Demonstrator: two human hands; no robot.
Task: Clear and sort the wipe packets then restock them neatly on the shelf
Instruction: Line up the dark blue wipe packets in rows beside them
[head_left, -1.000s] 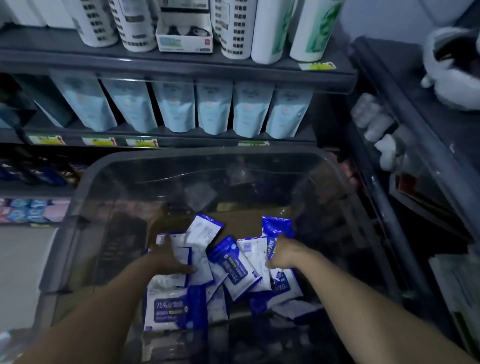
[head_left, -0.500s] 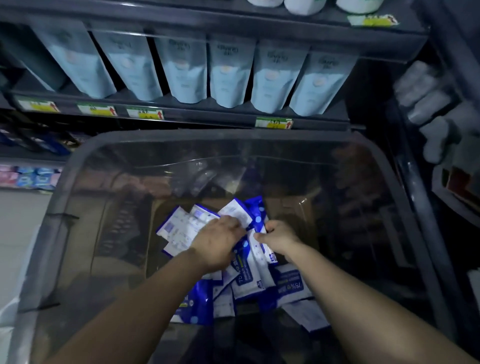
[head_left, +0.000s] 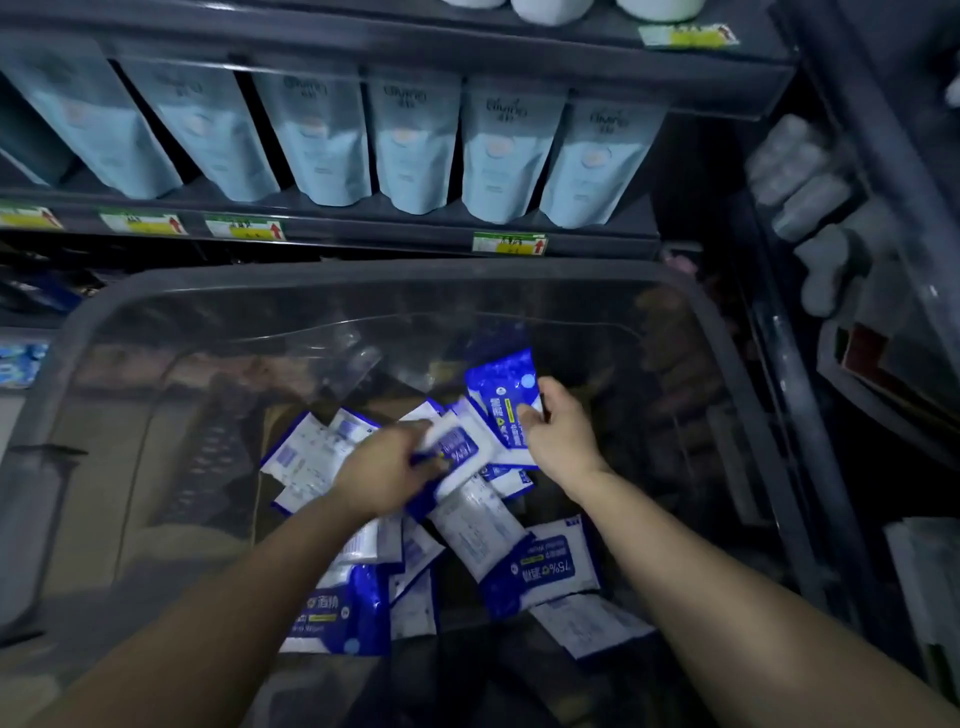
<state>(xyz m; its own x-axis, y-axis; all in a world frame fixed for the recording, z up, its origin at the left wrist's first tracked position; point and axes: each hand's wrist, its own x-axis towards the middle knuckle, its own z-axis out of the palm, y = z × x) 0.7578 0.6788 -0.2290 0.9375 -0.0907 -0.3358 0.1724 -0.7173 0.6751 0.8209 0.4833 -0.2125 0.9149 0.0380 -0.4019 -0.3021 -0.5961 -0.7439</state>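
You're sorting in the bin (head_left: 363, 283): your left hand (head_left: 387, 475) grips a white packet (head_left: 460, 447), your right hand (head_left: 558, 434) pinches a blue packet (head_left: 504, 389); next, stack them squarely.

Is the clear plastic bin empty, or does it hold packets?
Not empty: a loose heap of blue-and-white wipe packets lies on the floor of the clear plastic bin.

Clear plastic bin (head_left: 363, 275), dark rim, stands in front of the shelf (head_left: 363, 236). A loose heap of blue-and-white wipe packets (head_left: 540, 571) lies on its bottom. Left grip (head_left: 379, 475) pinches a white-faced packet (head_left: 457, 447), blurred, above the heap. Right grip (head_left: 558, 436) holds a blue packet (head_left: 501, 384) upright, just beside it. On the shelf is a row of pale blue pouches (head_left: 415, 140), with yellow-green price tags (head_left: 509, 243) along the edge.
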